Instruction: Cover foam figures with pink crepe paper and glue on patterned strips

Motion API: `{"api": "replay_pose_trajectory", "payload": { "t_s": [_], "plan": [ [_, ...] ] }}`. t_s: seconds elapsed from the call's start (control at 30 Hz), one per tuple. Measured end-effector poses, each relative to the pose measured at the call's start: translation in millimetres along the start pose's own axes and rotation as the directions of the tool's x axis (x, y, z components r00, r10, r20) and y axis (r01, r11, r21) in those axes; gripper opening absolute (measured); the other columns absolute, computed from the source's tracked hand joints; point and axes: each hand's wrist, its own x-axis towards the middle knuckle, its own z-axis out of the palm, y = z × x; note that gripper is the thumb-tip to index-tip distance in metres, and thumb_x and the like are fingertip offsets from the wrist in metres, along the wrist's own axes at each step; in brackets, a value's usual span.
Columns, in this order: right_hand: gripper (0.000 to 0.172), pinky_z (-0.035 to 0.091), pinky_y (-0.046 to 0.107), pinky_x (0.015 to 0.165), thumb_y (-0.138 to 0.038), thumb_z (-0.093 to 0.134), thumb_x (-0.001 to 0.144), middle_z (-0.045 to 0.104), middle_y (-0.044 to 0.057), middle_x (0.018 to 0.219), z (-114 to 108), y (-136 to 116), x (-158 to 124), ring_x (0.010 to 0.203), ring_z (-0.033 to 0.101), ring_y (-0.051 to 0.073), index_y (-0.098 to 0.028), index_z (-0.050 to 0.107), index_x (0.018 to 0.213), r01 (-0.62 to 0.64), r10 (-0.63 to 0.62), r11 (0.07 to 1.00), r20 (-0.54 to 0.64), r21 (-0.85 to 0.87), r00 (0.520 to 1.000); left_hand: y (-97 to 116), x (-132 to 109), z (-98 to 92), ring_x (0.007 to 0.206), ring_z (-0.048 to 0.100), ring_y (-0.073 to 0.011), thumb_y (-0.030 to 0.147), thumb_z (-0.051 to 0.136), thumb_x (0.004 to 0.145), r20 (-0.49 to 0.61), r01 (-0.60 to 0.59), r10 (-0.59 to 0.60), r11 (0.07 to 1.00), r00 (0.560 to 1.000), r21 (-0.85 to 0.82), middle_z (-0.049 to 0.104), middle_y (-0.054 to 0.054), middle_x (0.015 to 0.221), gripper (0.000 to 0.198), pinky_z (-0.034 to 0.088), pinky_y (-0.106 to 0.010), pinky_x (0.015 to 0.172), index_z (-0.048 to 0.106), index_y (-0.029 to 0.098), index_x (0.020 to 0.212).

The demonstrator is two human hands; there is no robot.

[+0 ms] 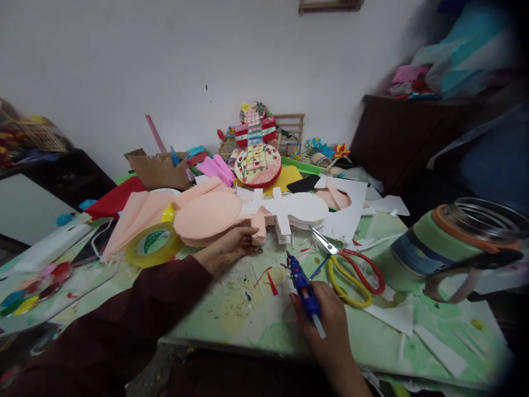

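My right hand (326, 325) is closed around a blue hot glue gun (303, 286); its nozzle points away from me and a glue stick pokes out the back. Left of it, my left hand (231, 247) has its fingertips against the near edge of a guitar-shaped paper craft. The craft's left round part (209, 215) is peach, while its right part (308, 208) and middle strips are white. Scissors (351, 270) with red and yellow handles lie right of the glue gun, blades partly open.
A tape roll (152, 244) lies at left, near peach crepe paper (136, 218). A painted guitar-like craft (257, 149) leans at the back beside a cardboard box (159, 170). An uncapped green bottle (433, 248) stands at right, and paper scraps (440, 350) lie near the front edge.
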Motion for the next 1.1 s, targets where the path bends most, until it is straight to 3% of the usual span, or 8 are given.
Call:
{"api": "replay_pose_trajectory", "payload": {
  "t_s": [0.2, 0.37, 0.57, 0.7, 0.77, 0.83, 0.93, 1.1],
  "plan": [
    [0.018, 0.042, 0.028, 0.061, -0.033, 0.054, 0.091, 0.057, 0.003, 0.073, 1.1, 0.5, -0.3, 0.067, 0.054, 0.018, -0.02, 0.051, 0.08, -0.018, 0.018, 1.0, 0.001, -0.003, 1.0, 4.6, 2.1, 4.7, 0.063, 0.061, -0.0153, 0.02, 0.069, 0.071, -0.039, -0.125, 0.126, 0.992, 0.991, 0.027, 0.062, -0.005, 0.073, 0.016, 0.054, -0.033, 0.063, 0.057, 0.016, 0.082],
    [0.018, 0.044, 0.029, 0.061, -0.035, 0.054, 0.091, 0.058, 0.004, 0.074, 1.7, 0.3, -2.3, 0.067, 0.055, 0.018, -0.019, 0.052, 0.081, -0.014, 0.014, 1.0, -0.009, -0.012, 1.0, 13.4, 6.4, 12.9, 0.073, 0.06, -0.0133, 0.02, 0.071, 0.064, -0.111, -0.328, 0.335, 0.942, 0.936, 0.076, 0.063, -0.005, 0.089, 0.029, 0.049, -0.026, 0.064, 0.059, 0.015, 0.09],
    [0.015, 0.048, 0.029, 0.063, -0.033, 0.054, 0.091, 0.061, 0.005, 0.077, 3.0, 0.4, -2.9, 0.069, 0.058, 0.019, -0.019, 0.054, 0.085, 0.018, -0.02, 0.999, -0.049, -0.034, 0.999, 41.0, 1.2, 10.7, 0.085, 0.059, -0.0157, 0.028, 0.075, 0.059, -0.094, -0.573, 0.584, 0.81, 0.806, 0.125, 0.062, -0.001, 0.09, 0.041, 0.045, -0.025, 0.07, 0.057, 0.016, 0.093],
    [0.016, 0.048, 0.028, 0.06, -0.033, 0.054, 0.091, 0.06, 0.004, 0.075, 3.7, 1.7, -3.4, 0.066, 0.058, 0.018, -0.02, 0.054, 0.082, 0.045, -0.046, 0.999, -0.088, -0.013, 0.995, 63.9, -8.1, -8.2, 0.086, 0.06, -0.0166, 0.028, 0.075, 0.06, -0.084, -0.723, 0.743, 0.667, 0.664, 0.182, 0.063, -0.002, 0.091, 0.04, 0.046, -0.027, 0.074, 0.057, 0.017, 0.094],
    [0.014, 0.048, 0.027, 0.059, -0.032, 0.056, 0.09, 0.06, 0.003, 0.073, 1.4, 2.0, -3.1, 0.064, 0.058, 0.017, -0.02, 0.054, 0.083, 0.083, -0.081, 0.996, -0.141, 0.01, 0.987, 74.1, -17.1, -22.7, 0.089, 0.062, -0.0181, 0.026, 0.078, 0.059, -0.043, -0.758, 0.785, 0.61, 0.618, 0.231, 0.065, -0.003, 0.094, 0.04, 0.047, -0.028, 0.077, 0.059, 0.017, 0.093],
    [0.013, 0.047, 0.026, 0.056, -0.032, 0.057, 0.09, 0.059, 0.002, 0.071, -4.2, 0.9, -1.9, 0.062, 0.057, 0.016, -0.02, 0.054, 0.083, 0.131, -0.122, 0.991, -0.175, 0.04, 0.977, 81.5, -29.7, -38.6, 0.088, 0.063, -0.0198, 0.025, 0.081, 0.055, -0.004, -0.725, 0.767, 0.608, 0.641, 0.322, 0.066, -0.003, 0.087, 0.037, 0.048, -0.03, 0.078, 0.061, 0.016, 0.085],
    [0.014, 0.046, 0.026, 0.054, -0.035, 0.056, 0.09, 0.059, 0.001, 0.071, -18.2, -5.8, 1.8, 0.062, 0.058, 0.016, -0.021, 0.054, 0.087, 0.22, -0.204, 0.974, -0.203, 0.059, 0.958, 84.0, -52.6, -58.1, 0.08, 0.064, -0.0203, 0.027, 0.083, 0.055, 0.03, -0.604, 0.674, 0.641, 0.738, 0.473, 0.066, -0.002, 0.078, 0.033, 0.049, -0.031, 0.073, 0.061, 0.016, 0.077],
    [0.022, 0.047, 0.029, 0.056, -0.045, 0.05, 0.093, 0.058, 0.002, 0.071, -39.6, -27.0, 13.7, 0.065, 0.059, 0.018, -0.023, 0.054, 0.093, 0.331, -0.289, 0.936, -0.272, 0.12, 0.918, 69.3, -85.4, -60.9, 0.085, 0.066, -0.0224, 0.03, 0.083, 0.057, 0.118, -0.449, 0.481, 0.665, 0.869, 0.597, 0.071, -0.006, 0.092, 0.04, 0.052, -0.035, 0.077, 0.066, 0.017, 0.091]
  ]
}}
